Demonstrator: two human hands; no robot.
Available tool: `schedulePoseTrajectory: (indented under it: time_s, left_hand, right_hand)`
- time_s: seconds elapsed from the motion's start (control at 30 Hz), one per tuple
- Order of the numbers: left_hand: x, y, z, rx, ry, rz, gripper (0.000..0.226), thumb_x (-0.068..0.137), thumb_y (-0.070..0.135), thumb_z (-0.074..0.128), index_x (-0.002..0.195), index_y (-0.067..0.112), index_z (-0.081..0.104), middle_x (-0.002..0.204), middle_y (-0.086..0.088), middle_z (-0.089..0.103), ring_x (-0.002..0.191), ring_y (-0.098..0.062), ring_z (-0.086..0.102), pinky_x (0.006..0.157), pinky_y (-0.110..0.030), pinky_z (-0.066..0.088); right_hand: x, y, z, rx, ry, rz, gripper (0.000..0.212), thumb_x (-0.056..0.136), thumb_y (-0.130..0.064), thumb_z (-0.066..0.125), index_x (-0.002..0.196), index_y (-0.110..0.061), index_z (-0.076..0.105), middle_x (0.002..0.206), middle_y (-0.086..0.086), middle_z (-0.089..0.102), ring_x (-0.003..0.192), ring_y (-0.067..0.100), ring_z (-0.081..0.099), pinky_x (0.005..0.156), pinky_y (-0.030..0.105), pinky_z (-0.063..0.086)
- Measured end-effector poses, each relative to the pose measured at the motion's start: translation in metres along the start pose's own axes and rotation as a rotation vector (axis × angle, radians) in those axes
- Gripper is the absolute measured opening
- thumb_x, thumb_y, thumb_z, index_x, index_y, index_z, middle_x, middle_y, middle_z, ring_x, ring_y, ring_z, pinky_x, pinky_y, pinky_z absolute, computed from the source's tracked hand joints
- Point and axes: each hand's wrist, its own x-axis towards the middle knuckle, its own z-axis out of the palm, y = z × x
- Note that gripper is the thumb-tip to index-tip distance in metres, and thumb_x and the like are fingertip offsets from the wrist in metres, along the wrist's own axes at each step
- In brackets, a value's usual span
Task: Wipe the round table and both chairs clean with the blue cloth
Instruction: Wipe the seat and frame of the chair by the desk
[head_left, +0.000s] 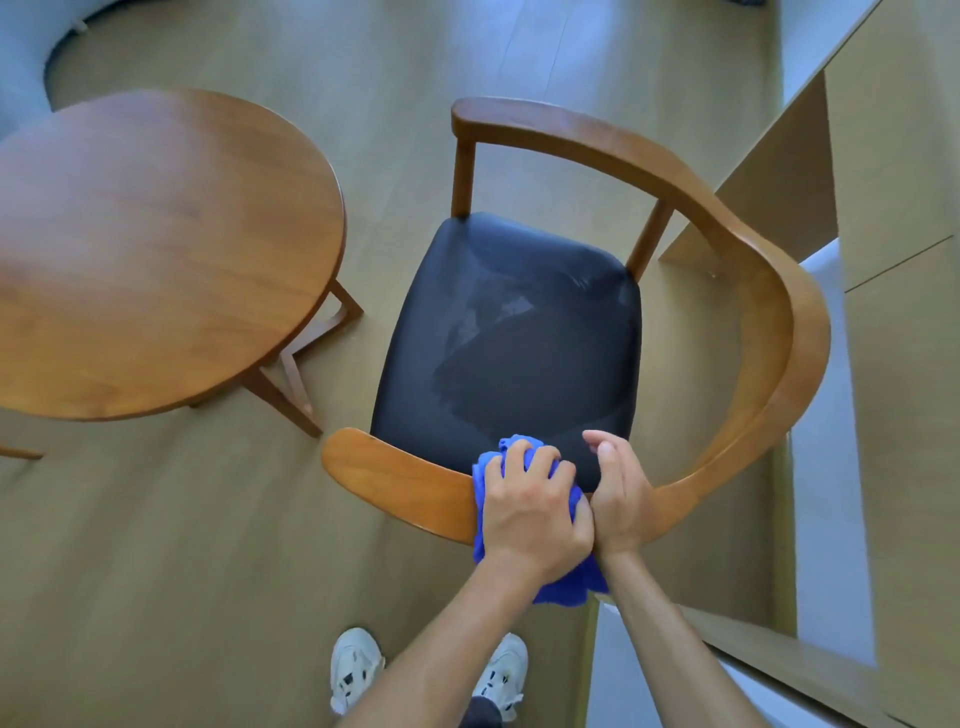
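While left hand (530, 514) clutches blue cloth (563, 584) on chair (727, 228), right hand (621, 499) rests loosely curled.

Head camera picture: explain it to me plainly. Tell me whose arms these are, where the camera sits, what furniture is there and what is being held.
There is one picture only, taken by a wide-angle camera worn on a person's head, looking down. The two bare arms are that person's own; no machine is involved.

The left hand grips a bunched bright blue cloth pressed onto the curved wooden backrest rail of a wooden armchair with a black padded seat. The seat shows streaky wipe marks. The right hand rests on the same rail beside the cloth, fingers loosely curled, holding nothing.

To the left stands a round brown wooden table. Below are the person's white sneakers on the pale wood floor. Only this one chair is in view.
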Motion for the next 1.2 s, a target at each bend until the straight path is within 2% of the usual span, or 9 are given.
schedulePoseTrajectory:
  time_s: [0.1,0.17,0.27,0.4,0.57,0.77,0.9,1.07,1.2]
  left_hand:
    - [0.007,0.000,-0.008,-0.333,0.041,-0.125,0.048,0.088,0.041,0.030,0.110,0.018,0.067,0.117,0.007,0.062,0.118,-0.013,0.048,0.100,-0.035,0.036]
    - [0.006,-0.024,-0.025,-0.496,0.040,-0.142,0.052,0.090,0.039,0.026,0.121,0.017,0.062,0.129,0.006,0.056,0.127,-0.010,0.040,0.110,-0.031,0.027]
    - [0.012,-0.089,-0.045,-0.175,0.141,-0.170,0.059,0.090,0.039,0.020,0.124,0.013,0.061,0.133,-0.001,0.056,0.133,-0.021,0.039,0.115,-0.045,0.019]
    - [0.012,-0.137,-0.046,0.255,0.024,-0.299,0.055,0.091,0.036,0.024,0.127,0.014,0.059,0.138,-0.002,0.053,0.139,-0.026,0.030,0.116,-0.049,0.007]
    - [0.015,-0.137,-0.036,0.311,0.050,-0.323,0.057,0.088,0.042,0.027,0.121,0.012,0.062,0.133,-0.006,0.057,0.135,-0.027,0.035,0.115,-0.048,0.011]
    - [0.014,-0.135,-0.037,0.329,0.066,-0.311,0.055,0.087,0.040,0.030,0.117,0.010,0.064,0.130,-0.007,0.059,0.131,-0.028,0.039,0.113,-0.050,0.017]
    - [0.016,-0.134,-0.037,0.331,0.076,-0.316,0.051,0.087,0.040,0.033,0.113,0.011,0.066,0.125,-0.007,0.062,0.126,-0.027,0.044,0.110,-0.050,0.022]
    - [0.016,-0.137,-0.034,0.285,0.163,-0.307,0.048,0.087,0.031,0.032,0.101,0.005,0.070,0.112,-0.011,0.067,0.116,-0.032,0.054,0.104,-0.051,0.030]
    - [0.017,-0.139,-0.033,0.256,0.217,-0.287,0.049,0.088,0.028,0.028,0.100,0.004,0.070,0.110,-0.011,0.068,0.113,-0.032,0.056,0.103,-0.050,0.031]
  right_hand:
    - [0.001,-0.007,-0.014,0.101,-0.069,0.077,0.024,0.097,-0.007,0.043,0.104,-0.019,0.063,0.110,-0.004,0.065,0.113,0.018,0.057,0.091,0.021,0.044]
    - [-0.017,-0.013,-0.013,-0.060,-0.106,-0.065,0.022,0.094,-0.018,0.051,0.113,-0.023,0.060,0.120,-0.005,0.059,0.120,0.018,0.052,0.100,0.028,0.040]
    - [-0.053,-0.027,0.020,-0.540,-0.089,-0.371,0.050,0.084,-0.048,0.050,0.126,-0.023,0.059,0.137,0.007,0.051,0.127,0.026,0.044,0.104,0.039,0.037]
    - [-0.074,-0.034,0.062,-1.008,-0.017,-0.374,0.048,0.079,-0.054,0.061,0.113,-0.021,0.068,0.131,0.016,0.058,0.117,0.041,0.054,0.093,0.052,0.044]
    - [-0.048,0.007,0.002,-0.918,-0.087,-0.826,0.037,0.087,-0.037,0.057,0.119,-0.020,0.064,0.125,0.004,0.061,0.110,0.034,0.057,0.079,0.044,0.046]
    - [0.025,0.029,-0.098,-0.996,0.100,-0.426,0.043,0.081,-0.041,0.059,0.116,-0.017,0.065,0.126,0.011,0.056,0.106,0.036,0.052,0.078,0.046,0.047]
    - [0.005,0.012,-0.051,-0.862,0.221,-0.333,0.027,0.076,-0.037,0.062,0.093,-0.017,0.069,0.113,0.007,0.062,0.094,0.035,0.054,0.076,0.042,0.042]
    - [-0.084,-0.021,0.070,-0.667,0.122,-0.486,0.030,0.076,-0.042,0.063,0.096,-0.020,0.063,0.114,0.007,0.060,0.098,0.033,0.050,0.076,0.040,0.038]
    - [-0.066,-0.008,0.048,-0.650,-0.030,-0.765,0.029,0.076,-0.035,0.065,0.100,-0.019,0.067,0.112,0.010,0.062,0.090,0.032,0.053,0.069,0.038,0.043]
